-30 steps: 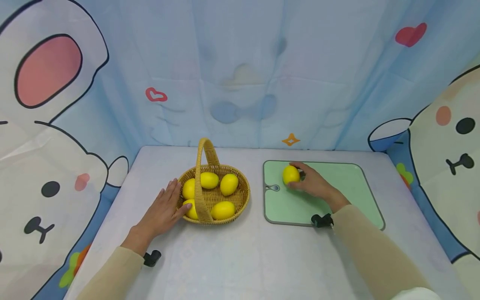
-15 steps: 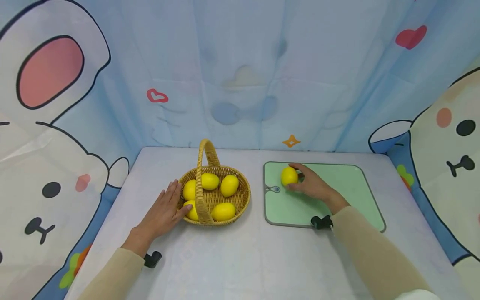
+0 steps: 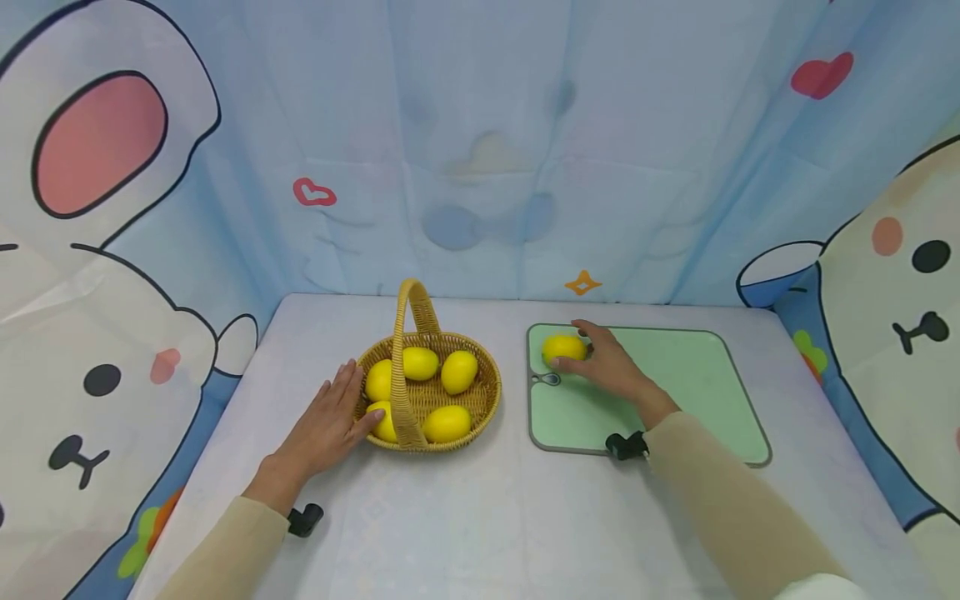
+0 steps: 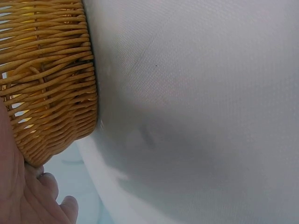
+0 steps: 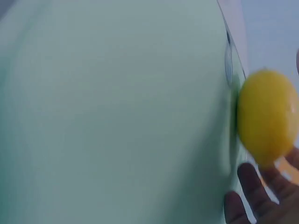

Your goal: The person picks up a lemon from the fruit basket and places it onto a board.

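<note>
My left hand (image 3: 322,421) lies with straight fingers along the left side of a wicker basket (image 3: 487,375), its thumb over the near rim. In the left wrist view, the palm is against the woven wall (image 4: 51,70). Several yellow lemons (image 3: 447,423) sit in the basket. On the right, a lemon (image 3: 563,350) lies on its side at the far left corner of a pale green cutting board (image 3: 675,392). My right hand (image 3: 611,362) is around it, thumb at its near side, fingers spread beyond. In the right wrist view, fingertips (image 5: 250,175) show right by the lemon.
The basket's arched handle (image 3: 401,383) rises above its rim. A white cloth covers the table (image 3: 450,533). Behind hangs a blue printed curtain (image 3: 480,167). The board has a grey rim and a small hole with a printed mark at its left edge.
My right hand and the lemon have moved left toward the board's far left corner. The lemon has turned from upright to lying sideways, and the fingers have spread. The left hand stays in place.
</note>
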The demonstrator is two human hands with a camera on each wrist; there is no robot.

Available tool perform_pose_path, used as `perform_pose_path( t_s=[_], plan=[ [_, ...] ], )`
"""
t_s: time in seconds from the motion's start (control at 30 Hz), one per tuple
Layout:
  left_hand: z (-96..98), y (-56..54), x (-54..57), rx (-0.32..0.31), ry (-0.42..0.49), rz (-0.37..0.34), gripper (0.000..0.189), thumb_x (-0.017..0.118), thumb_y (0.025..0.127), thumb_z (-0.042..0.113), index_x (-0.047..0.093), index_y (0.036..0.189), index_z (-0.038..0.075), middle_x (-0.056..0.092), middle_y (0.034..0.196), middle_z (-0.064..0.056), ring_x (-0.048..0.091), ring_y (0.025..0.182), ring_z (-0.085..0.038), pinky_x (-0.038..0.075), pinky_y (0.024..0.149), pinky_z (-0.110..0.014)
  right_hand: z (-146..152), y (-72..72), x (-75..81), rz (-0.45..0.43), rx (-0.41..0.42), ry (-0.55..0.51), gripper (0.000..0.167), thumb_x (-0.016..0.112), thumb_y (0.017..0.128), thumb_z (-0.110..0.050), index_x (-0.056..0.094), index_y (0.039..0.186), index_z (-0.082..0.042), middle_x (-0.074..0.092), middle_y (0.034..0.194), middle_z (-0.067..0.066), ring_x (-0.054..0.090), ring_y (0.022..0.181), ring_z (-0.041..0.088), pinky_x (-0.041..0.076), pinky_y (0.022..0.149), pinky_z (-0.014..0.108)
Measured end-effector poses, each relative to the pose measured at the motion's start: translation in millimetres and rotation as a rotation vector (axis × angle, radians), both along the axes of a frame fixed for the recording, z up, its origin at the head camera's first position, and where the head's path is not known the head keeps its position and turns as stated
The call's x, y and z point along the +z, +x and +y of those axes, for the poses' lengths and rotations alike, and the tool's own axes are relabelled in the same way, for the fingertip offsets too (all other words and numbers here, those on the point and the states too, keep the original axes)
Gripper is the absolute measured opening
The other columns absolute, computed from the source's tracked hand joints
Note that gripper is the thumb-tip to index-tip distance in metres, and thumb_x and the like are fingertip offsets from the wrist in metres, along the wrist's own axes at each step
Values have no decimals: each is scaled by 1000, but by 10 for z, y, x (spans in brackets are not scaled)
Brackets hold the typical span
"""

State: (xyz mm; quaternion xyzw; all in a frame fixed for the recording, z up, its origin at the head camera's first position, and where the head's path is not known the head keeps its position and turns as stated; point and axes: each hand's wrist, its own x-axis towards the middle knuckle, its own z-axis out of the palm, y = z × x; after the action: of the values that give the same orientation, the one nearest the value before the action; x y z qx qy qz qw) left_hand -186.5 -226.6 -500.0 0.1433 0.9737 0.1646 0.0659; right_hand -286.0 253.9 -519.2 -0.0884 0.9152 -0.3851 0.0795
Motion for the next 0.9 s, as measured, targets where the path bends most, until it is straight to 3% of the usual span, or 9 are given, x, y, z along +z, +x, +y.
perform_pose_path(
  t_s=[0.1, 0.23, 0.37, 0.47, 0.6, 0.77, 0.9],
  plan=[
    [0, -4, -8, -1, 6, -7, 92, 41, 108, 63, 10, 169, 1, 4, 178, -16, 9, 165, -34, 11, 135, -53, -99, -11, -22, 11, -43, 32, 95, 77, 93, -55, 33, 163, -8, 35, 163, 26, 46, 139, 45, 40, 116, 66],
    [4, 8, 8, -4, 7, -8, 93, 41, 108, 64, 10, 169, 1, 4, 178, -16, 9, 165, -33, 11, 135, -53, -148, -5, -31, 41, -48, 63, 77, 77, 95, -40, 44, 156, -6, 45, 157, 23, 50, 133, 42, 43, 113, 61],
    [-5, 19, 20, 1, 10, -6, 93, 41, 108, 64, 8, 169, 1, 3, 178, -16, 9, 165, -33, 11, 135, -53, -115, 18, 15, 54, 14, 33, 61, 73, 97, -18, 50, 153, -6, 45, 158, 23, 47, 136, 44, 41, 114, 64],
    [-12, 22, 21, 6, 13, -7, 93, 40, 108, 64, 8, 169, 1, 3, 179, -16, 8, 165, -33, 11, 135, -53, -57, 23, 56, 38, 57, 1, 60, 66, 94, -3, 53, 152, -7, 31, 167, 24, 32, 149, 49, 35, 118, 69],
    [-19, 22, 15, 8, 13, -4, 93, 40, 108, 65, 9, 169, 1, 3, 178, -16, 8, 165, -34, 10, 135, -54, 2, 18, 71, 19, 64, -38, 52, 69, 96, -7, 57, 147, -6, 19, 172, 26, 21, 154, 53, 34, 119, 69],
    [-19, 18, 9, 8, 18, -13, 94, 41, 108, 64, 8, 169, 1, 3, 178, -17, 8, 165, -34, 11, 134, -54, 46, 35, 27, 12, 39, -45, 63, 74, 98, -15, 48, 155, -6, 35, 164, 25, 45, 138, 45, 44, 114, 62],
    [-12, 20, 22, 10, 18, -27, 94, 41, 108, 65, 6, 169, 2, 1, 178, -16, 8, 165, -34, 11, 134, -54, 92, 69, 60, -17, 42, -17, 77, 74, 97, -17, 36, 163, -9, 43, 160, 24, 52, 128, 41, 46, 110, 59]
  ],
)
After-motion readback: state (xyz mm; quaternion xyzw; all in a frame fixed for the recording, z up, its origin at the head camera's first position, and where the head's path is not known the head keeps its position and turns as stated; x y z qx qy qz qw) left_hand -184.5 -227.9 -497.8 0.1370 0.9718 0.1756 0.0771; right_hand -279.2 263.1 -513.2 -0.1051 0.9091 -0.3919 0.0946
